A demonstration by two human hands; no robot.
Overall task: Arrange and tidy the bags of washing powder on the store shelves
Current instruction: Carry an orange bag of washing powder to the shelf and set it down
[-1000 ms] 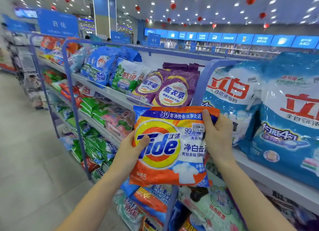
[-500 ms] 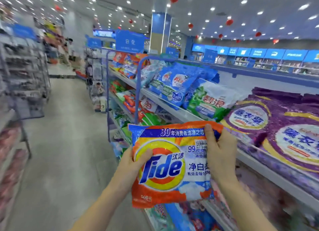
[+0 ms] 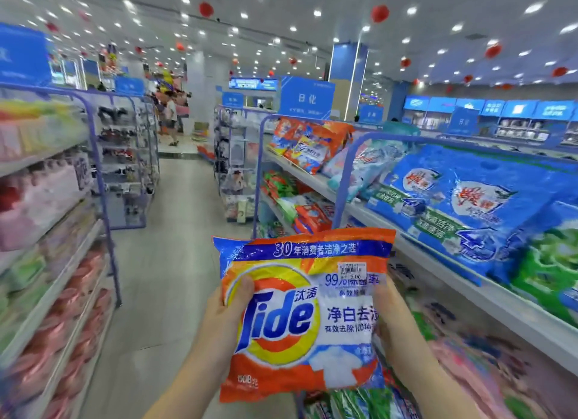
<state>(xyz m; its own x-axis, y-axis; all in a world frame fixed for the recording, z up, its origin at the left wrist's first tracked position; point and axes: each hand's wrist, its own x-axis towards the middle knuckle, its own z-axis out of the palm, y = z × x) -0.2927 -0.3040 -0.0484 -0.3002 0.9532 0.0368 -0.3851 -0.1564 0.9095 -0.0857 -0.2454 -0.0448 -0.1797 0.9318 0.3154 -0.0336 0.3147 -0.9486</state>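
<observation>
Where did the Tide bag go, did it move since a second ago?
Yes. The Tide bag moved along the shelf, from the purple bags, now out of view, to the blue bags, nearer the orange bags.

The bag point(image 3: 300, 318) reads "Tide" in big blue letters, with 汰渍 beside it. A blue band along its top edge says 30年消费者洁净之选. Right of the logo stand 99%, 净白去 and 有效去除100种, the last two cut off at the right edge. The lower left corner shows 508克. A white sticker point(image 3: 352, 270) near the upper right reads 5.00. A hanging blue sign point(image 3: 307, 99) says 日化. Blue bags point(image 3: 469, 206) on the right shelf point(image 3: 453, 271) bear a large 4; their red characters are blurred.
</observation>
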